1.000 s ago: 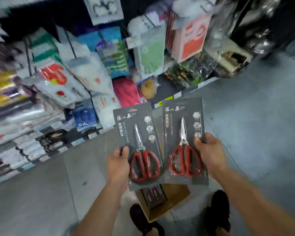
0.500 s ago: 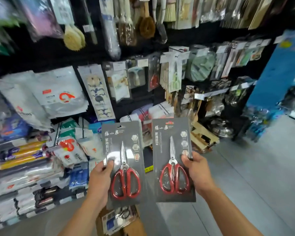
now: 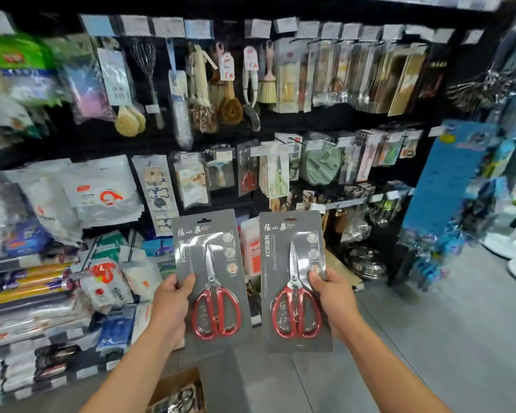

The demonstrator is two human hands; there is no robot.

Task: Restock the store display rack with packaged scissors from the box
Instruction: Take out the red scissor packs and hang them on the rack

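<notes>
Red-handled scissors, two packs, are up before the rack (image 3: 161, 141): your left hand (image 3: 170, 305) pinches the left pack (image 3: 212, 263) in its fingers, your right hand (image 3: 334, 302) pinches the right pack (image 3: 292, 257). Hanging either one-handed, a lightly pinched pack could slip and drop.

Side by side before display rack (image 3: 149, 144): left scissors pack (image 3: 212, 278) in left hand (image 3: 170, 302), right scissors pack (image 3: 295, 281) in right hand (image 3: 334, 299); box (image 3: 176, 380) below, on floor (image 3: 429, 338).
</notes>
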